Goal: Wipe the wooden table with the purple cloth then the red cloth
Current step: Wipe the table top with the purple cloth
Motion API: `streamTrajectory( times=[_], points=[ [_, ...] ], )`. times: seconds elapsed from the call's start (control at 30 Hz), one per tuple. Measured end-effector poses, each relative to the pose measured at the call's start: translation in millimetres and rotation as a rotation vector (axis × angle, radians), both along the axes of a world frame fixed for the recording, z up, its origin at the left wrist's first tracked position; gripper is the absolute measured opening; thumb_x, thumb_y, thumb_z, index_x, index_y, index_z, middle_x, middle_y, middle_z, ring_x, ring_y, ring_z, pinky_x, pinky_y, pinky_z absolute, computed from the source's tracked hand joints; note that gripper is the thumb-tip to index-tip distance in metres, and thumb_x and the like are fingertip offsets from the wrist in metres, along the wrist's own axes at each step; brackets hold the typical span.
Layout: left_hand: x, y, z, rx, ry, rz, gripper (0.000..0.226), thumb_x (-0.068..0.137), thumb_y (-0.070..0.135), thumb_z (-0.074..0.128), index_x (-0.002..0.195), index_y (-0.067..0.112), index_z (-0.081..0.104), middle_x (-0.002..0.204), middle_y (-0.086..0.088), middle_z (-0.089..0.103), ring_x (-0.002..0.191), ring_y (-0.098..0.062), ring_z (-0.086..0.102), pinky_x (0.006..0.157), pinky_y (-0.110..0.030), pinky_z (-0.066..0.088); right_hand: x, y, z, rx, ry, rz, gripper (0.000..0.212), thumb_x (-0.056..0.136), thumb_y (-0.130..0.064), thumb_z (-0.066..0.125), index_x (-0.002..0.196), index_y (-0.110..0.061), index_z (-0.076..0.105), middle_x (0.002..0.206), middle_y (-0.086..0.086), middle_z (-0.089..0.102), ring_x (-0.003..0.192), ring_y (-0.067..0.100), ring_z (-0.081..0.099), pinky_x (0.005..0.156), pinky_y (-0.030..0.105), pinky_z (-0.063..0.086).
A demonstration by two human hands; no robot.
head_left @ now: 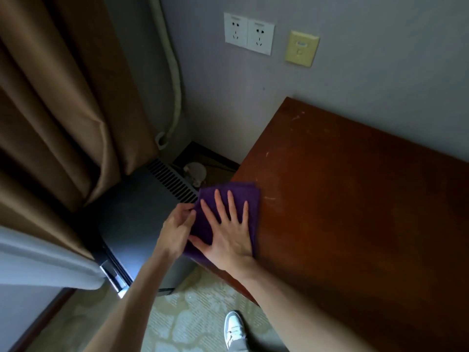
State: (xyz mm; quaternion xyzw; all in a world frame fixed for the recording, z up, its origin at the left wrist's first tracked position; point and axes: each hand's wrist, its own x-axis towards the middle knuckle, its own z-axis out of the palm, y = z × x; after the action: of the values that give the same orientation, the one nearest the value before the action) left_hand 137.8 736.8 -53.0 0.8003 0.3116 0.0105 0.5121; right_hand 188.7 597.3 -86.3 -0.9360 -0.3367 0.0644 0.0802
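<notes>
Purple cloth: folded, lying at the desk left edge, partly overhanging. Right hand: fingers spread, pressing flat on it. Left hand: pinching its overhanging edge. Progress: purple pass appearing under way at this corner; red cloth not in view, its pass remaining.

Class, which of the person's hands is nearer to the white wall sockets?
Right. The right hand lies flat on the purple cloth, below the sockets; the left hand holds the cloth's edge, further left.
</notes>
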Motion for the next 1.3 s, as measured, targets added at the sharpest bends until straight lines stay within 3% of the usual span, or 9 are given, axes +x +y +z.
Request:
streamTrajectory(
  times=[0.13, 0.33, 0.4, 0.53, 0.63, 0.77, 0.97, 1.1, 1.3],
  points=[
    [-2.4, -14.9, 0.2, 0.137, 0.035, -0.134, 0.042, 0.086, 0.048, 0.046, 0.120, 0.027, 0.057, 0.112, 0.005, 0.053, 0.105, -0.016, 0.055, 0.093, -0.035, 0.044, -7.0, -21.4, 3.1, 0.040, -0.028, -0.052, 0.089, 0.092, -0.085, 0.033, 0.165, -0.034, 0.025, 0.175, 0.008, 0.017, 0.162, 0.031, 0.011, 0.126, 0.064, 0.011],
    [-13.1, -52.7, -0.2, 0.565, -0.061, -0.343, 0.039, 0.091, 0.045, 0.041, 0.124, 0.031, 0.056, 0.124, 0.008, 0.044, 0.104, -0.016, 0.046, 0.087, -0.036, 0.040, -38.2, -85.5, 0.4, 0.057, -0.049, -0.183, 0.087, 0.094, -0.086, 0.030, 0.165, -0.036, 0.026, 0.175, 0.006, 0.017, 0.162, 0.027, 0.013, 0.124, 0.064, 0.023],
    [-12.5, -60.6, -0.3, 0.568, -0.055, -0.336, 0.044, 0.092, 0.044, 0.040, 0.132, 0.029, 0.051, 0.131, 0.007, 0.043, 0.108, -0.015, 0.046, 0.090, -0.038, 0.042, -38.9, -88.1, -0.1, 0.061, -0.045, -0.192, 0.088, 0.093, -0.087, 0.031, 0.164, -0.036, 0.028, 0.175, 0.006, 0.018, 0.161, 0.027, 0.015, 0.123, 0.064, 0.025],
    [-5.3, -50.3, -2.3, 0.560, -0.067, -0.290, 0.048, 0.095, 0.047, 0.038, 0.137, 0.025, 0.047, 0.133, 0.007, 0.043, 0.111, -0.012, 0.045, 0.092, -0.034, 0.039, -5.3, -81.6, 1.8, 0.099, -0.041, -0.174, 0.092, 0.089, -0.090, 0.033, 0.165, -0.039, 0.024, 0.175, 0.006, 0.014, 0.162, 0.025, 0.009, 0.126, 0.062, 0.013],
    [6.3, -39.9, -9.0, 0.605, -0.047, -0.381, 0.054, 0.096, 0.052, 0.035, 0.140, 0.023, 0.045, 0.138, 0.005, 0.042, 0.117, -0.017, 0.047, 0.094, -0.036, 0.042, 76.8, -74.3, 6.4, 0.056, -0.015, -0.209, 0.091, 0.089, -0.092, 0.026, 0.166, -0.043, 0.014, 0.177, 0.001, 0.003, 0.163, 0.022, -0.004, 0.129, 0.059, 0.003],
    [28.3, -52.8, -25.4, 0.711, -0.045, -0.543, 0.061, 0.097, 0.055, 0.031, 0.148, 0.023, 0.036, 0.150, 0.002, 0.036, 0.130, -0.022, 0.045, 0.104, -0.038, 0.035, 204.6, -62.6, 10.4, 0.054, -0.010, -0.357, 0.095, 0.085, -0.094, 0.017, 0.166, -0.043, 0.014, 0.177, 0.000, 0.003, 0.163, 0.022, -0.003, 0.129, 0.058, -0.001],
    [33.2, -61.5, -40.9, 0.842, -0.096, -0.562, 0.061, 0.100, 0.049, 0.032, 0.149, 0.014, 0.040, 0.152, -0.006, 0.040, 0.140, -0.020, 0.037, 0.106, -0.040, 0.029, 326.1, -45.8, 19.9, 0.023, 0.037, -0.450, 0.095, 0.088, -0.093, 0.024, 0.166, -0.042, 0.009, 0.177, -0.001, -0.003, 0.162, 0.022, -0.007, 0.129, 0.056, -0.006],
    [34.5, -61.7, -45.4, 0.882, -0.087, -0.573, 0.060, 0.100, 0.047, 0.033, 0.149, 0.013, 0.039, 0.153, -0.007, 0.041, 0.141, -0.021, 0.036, 0.107, -0.041, 0.029, 337.0, -42.5, 19.9, -0.012, 0.037, -0.441, 0.095, 0.089, -0.092, 0.024, 0.167, -0.040, 0.008, 0.177, 0.001, -0.002, 0.162, 0.025, -0.006, 0.128, 0.058, -0.005],
    [31.4, -61.2, -35.3, 0.842, -0.006, -0.603, 0.065, 0.102, 0.053, 0.023, 0.153, 0.014, 0.031, 0.156, -0.007, 0.036, 0.144, -0.022, 0.032, 0.114, -0.044, 0.031, 278.5, -52.3, 20.8, -0.039, 0.033, -0.410, 0.091, 0.092, -0.088, 0.022, 0.167, -0.039, 0.008, 0.177, 0.001, -0.002, 0.162, 0.025, -0.005, 0.128, 0.059, -0.002]
  ],
)
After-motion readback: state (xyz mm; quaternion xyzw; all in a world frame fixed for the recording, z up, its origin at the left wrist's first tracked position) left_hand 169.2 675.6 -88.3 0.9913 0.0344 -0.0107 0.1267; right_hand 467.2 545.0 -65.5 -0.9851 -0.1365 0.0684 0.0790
